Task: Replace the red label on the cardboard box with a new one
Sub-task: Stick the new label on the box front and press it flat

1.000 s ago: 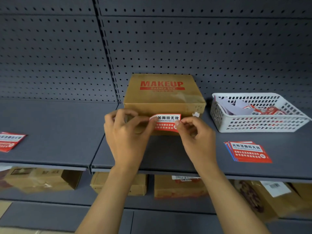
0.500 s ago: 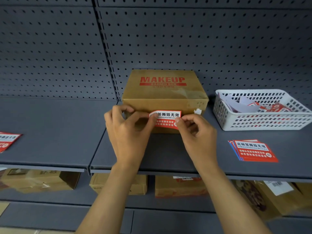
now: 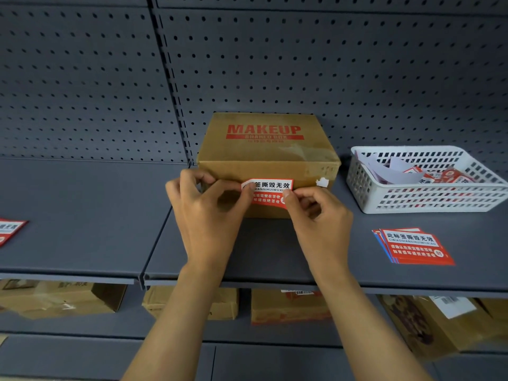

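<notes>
A brown cardboard box (image 3: pixel 268 154) printed MAKEUP stands on the grey shelf (image 3: pixel 261 254) against the pegboard. A red and white label (image 3: pixel 270 194) lies flat against the box's front face. My left hand (image 3: pixel 209 213) pinches the label's left end between thumb and forefinger. My right hand (image 3: pixel 320 218) pinches its lower right corner. The label's left part is hidden behind my fingers. A small white paper scrap (image 3: pixel 322 182) sticks to the box front at the right.
A white plastic basket (image 3: pixel 420 199) with crumpled labels and backing papers stands to the right of the box. A stack of fresh red labels (image 3: pixel 415 247) lies in front of the basket. Another label (image 3: pixel 9 229) lies at the far left. Cardboard boxes (image 3: pixel 288 306) fill the shelf below.
Both hands keep hold of the label against the box front and have barely shifted. The view has tilted slightly, so the box sits a little higher in the picture.
</notes>
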The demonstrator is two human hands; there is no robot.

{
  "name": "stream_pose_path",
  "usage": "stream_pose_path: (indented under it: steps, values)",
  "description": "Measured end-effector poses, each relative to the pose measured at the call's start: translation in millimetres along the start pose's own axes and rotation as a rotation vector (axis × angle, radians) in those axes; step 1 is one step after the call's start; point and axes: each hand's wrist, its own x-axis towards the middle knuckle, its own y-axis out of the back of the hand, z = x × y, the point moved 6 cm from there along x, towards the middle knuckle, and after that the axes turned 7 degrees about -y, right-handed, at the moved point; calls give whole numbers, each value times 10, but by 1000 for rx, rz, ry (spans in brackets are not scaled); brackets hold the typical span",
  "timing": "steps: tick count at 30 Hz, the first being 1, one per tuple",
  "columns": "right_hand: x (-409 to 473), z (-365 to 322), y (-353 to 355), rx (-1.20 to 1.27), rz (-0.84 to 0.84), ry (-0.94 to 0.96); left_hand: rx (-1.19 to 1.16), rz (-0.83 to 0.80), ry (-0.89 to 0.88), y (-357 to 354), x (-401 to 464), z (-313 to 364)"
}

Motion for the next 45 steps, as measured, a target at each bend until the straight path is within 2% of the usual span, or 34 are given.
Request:
stream_pose_path:
  steps: [7, 12, 15, 18, 25, 38, 45]
  values:
    - [-3, -19, 35, -46, 36, 8, -76, -39, 59, 22, 52, -164]
    - [-11, 53, 125, -23, 88, -67, -159, -39, 67, 43, 82, -173]
    - [-75, -78, 89, -111, 80, 78, -265, 29, 35, 84, 94, -135]
    - [-169, -271, -64, -239, 83, 239, -349, -23, 41, -3, 91, -83]
    - [-32, -383, -108, -410, 276, 273, -328, -43, 0, -81, 73, -80]
    - [71, -155, 129, -423, 248, 151, -396, -65, -32, -102, 72, -139]
    - [-39, -261, -13, -411, 209, 271, -439, -87, -7, -111, 62, -91]
